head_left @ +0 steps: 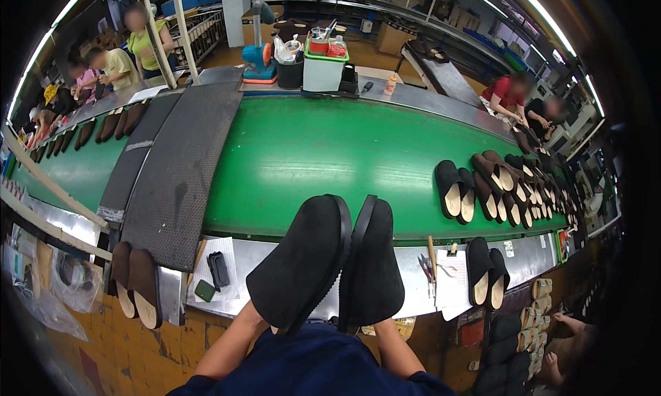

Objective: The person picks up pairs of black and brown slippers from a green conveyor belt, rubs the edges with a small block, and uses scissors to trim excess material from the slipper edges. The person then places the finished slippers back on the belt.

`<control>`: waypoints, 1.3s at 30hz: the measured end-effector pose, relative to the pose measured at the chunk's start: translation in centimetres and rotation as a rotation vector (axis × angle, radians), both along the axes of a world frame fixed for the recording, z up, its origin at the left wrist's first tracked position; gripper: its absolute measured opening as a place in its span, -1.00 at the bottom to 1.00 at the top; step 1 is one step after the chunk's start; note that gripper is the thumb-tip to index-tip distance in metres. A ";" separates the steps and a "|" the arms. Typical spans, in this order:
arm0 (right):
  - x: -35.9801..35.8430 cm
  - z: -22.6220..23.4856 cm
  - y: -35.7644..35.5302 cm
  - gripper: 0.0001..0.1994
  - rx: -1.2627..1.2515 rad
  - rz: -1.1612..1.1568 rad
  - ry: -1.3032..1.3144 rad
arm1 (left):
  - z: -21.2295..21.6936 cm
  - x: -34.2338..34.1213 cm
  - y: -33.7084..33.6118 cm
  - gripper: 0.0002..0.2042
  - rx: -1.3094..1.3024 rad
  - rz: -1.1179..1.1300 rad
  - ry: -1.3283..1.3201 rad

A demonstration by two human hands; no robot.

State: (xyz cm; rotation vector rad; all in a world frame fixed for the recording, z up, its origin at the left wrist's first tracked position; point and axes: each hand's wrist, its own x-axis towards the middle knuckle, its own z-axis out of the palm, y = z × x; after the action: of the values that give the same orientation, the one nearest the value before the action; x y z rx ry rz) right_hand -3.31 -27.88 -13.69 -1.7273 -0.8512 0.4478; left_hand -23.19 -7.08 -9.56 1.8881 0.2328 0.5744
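Observation:
I hold up a pair of black clogs in front of me, over the near edge of the bench, uppers facing up and the ribbed soles turned toward each other. My left hand (pixel 255 316) goes into the left black clog (pixel 297 258) from its open heel end. Likewise, my right hand (pixel 386 325) reaches into the right black clog (pixel 376 269). The clogs hide the fingers of both hands; only wrists and forearms show. The toes point away from me, a narrow gap between them.
A green conveyor belt (pixel 310 148) runs across, with several clogs (pixel 506 183) at its right. Brown clogs (pixel 143 289) stand left, black clogs (pixel 487 275) right on the metal ledge. Pliers (pixel 425 269), a clipboard sheet (pixel 452 279) and a black case (pixel 218 269) lie close by.

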 end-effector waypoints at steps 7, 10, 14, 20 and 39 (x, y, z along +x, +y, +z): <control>0.4 -0.7 -0.9 -0.58 -0.062 -0.067 -0.189 | -1.1 -0.4 1.0 -0.41 0.059 -0.010 0.017; 0.1 -1.0 -1.4 -0.54 -0.021 -0.096 -0.177 | -0.5 -0.1 0.8 -0.41 -0.074 0.015 -0.020; 0.0 4.3 -0.4 -0.49 0.163 -0.084 -0.042 | 0.6 -0.7 0.0 -0.40 -0.429 0.094 -0.135; -1.4 7.8 0.5 -0.51 0.399 -0.238 0.051 | 2.9 0.4 -1.6 -0.39 -0.505 0.283 -0.271; -2.0 8.9 0.1 -0.43 0.389 -0.314 0.163 | 3.4 0.1 -2.0 -0.49 -0.341 0.416 -0.190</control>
State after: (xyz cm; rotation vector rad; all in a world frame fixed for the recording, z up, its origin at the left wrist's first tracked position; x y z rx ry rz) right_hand -5.26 -27.76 -4.81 -1.4088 -0.4976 0.1916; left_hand -23.12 -9.03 -6.14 1.4493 0.5695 0.9270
